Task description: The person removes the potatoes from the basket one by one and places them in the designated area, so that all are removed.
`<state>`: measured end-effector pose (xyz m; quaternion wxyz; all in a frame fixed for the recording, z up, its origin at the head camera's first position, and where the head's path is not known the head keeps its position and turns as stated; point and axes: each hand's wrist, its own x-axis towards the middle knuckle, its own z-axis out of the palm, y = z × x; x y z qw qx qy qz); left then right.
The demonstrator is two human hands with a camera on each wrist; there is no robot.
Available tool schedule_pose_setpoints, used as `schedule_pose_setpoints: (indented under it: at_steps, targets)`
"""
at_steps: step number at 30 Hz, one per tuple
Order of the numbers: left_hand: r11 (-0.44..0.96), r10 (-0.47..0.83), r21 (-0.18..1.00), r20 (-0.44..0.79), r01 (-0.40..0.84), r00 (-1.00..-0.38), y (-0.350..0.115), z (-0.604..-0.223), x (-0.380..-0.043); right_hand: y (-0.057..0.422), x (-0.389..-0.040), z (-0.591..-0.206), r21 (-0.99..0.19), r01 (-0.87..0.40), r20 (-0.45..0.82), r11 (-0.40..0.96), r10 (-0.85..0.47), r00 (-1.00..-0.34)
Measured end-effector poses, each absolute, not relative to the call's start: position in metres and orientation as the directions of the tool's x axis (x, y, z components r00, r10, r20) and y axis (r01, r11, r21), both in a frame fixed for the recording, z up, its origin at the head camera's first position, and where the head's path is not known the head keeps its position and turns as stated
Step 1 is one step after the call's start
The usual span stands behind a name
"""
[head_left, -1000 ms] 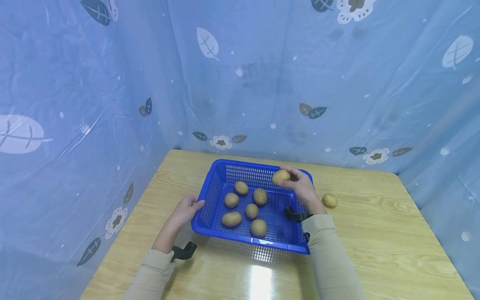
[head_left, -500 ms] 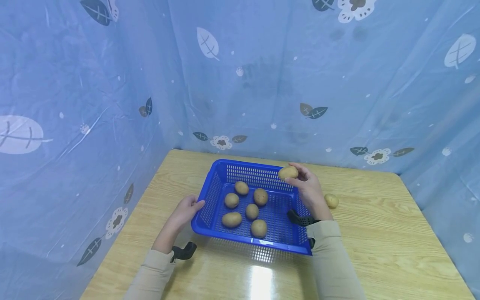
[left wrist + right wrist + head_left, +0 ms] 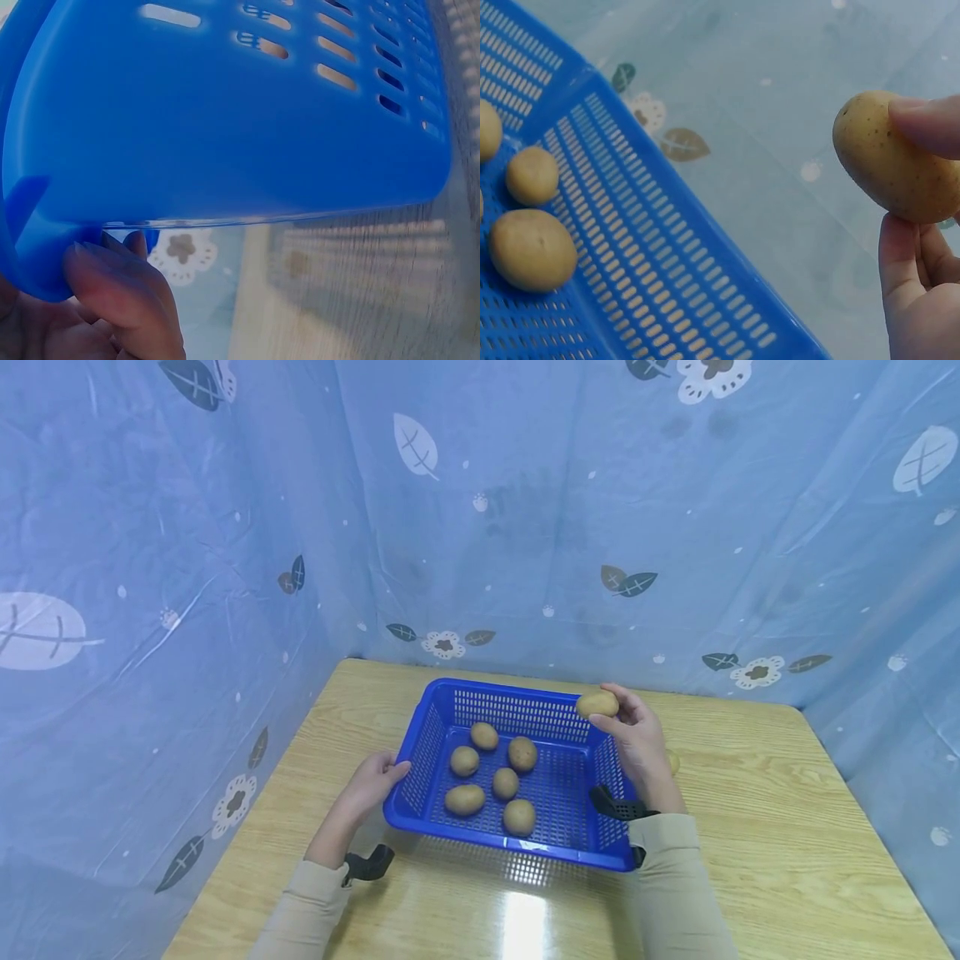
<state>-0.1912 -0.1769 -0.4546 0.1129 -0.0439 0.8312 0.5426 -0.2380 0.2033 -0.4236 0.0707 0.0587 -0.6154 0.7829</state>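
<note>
One potato mostly hidden behind wrist.

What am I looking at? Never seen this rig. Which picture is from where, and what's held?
No robot here: a person works bare-handed. The wide picture looks forward and down from the person's head; the two close-ups are taken from the left and right wrists. On the wood-grain table is a blue basket with six potatoes in it. The left hand grips the basket's left rim. The right hand holds another potato near the far right corner. One more potato shows on the table, mostly hidden behind the right wrist.
</note>
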Motion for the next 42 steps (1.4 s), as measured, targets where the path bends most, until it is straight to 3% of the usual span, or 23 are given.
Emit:
schedule_pose_setpoints:
  at_steps: [14, 31, 42]
  targets:
    - [0.444, 0.032, 0.873, -0.243, -0.205, -0.969, -0.177, -0.453, -0.191, 0.230, -0.224, -0.426, -0.914, -0.275, 0.258, -0.297, 0.096, -0.961]
    - [0.408, 0.067, 0.895, -0.227, -0.181, -0.971, -0.178, -0.453, -0.192, 0.270, -0.212, -0.431, -0.886, -0.250, 0.156, -0.391, 0.256, -0.954]
    - [0.426, 0.050, 0.883, -0.241, -0.198, -0.969, -0.177, -0.455, -0.191, 0.291, -0.203, -0.453, -0.890, -0.209, 0.106, -0.406, 0.261, -0.959]
